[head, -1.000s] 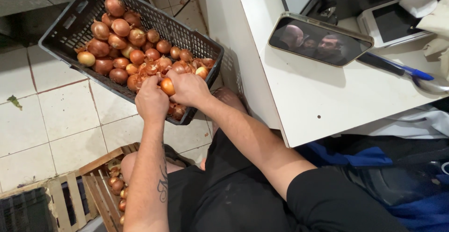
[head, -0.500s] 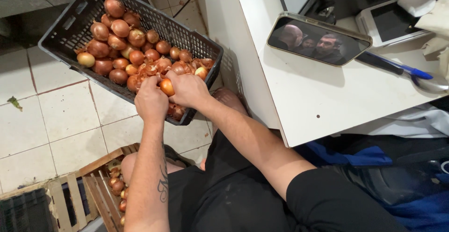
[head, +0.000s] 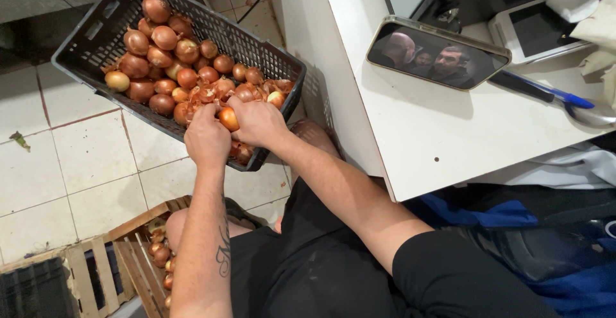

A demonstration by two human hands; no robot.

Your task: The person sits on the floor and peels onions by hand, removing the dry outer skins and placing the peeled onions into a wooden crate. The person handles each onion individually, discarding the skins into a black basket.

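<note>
A dark plastic crate [head: 96,32] full of brown onions [head: 163,58] stands tilted on the tiled floor in front of me. Both my hands are at its near edge, closed around one orange onion [head: 228,118]. My left hand [head: 206,139] grips it from the left. From the right, my right hand [head: 259,123] covers it with the fingers curled over the top. Loose onion skins lie among the onions beside my hands.
A white counter [head: 410,145] on the right carries a phone [head: 438,53] lying flat, a second device [head: 536,29] and a blue-handled tool [head: 552,93]. A wooden crate [head: 131,254] with several small onions sits by my left knee. White floor tiles [head: 70,164] lie to the left.
Almost nothing differs; both hands stay on the same onion at the crate's near edge, with only slight finger movement.
</note>
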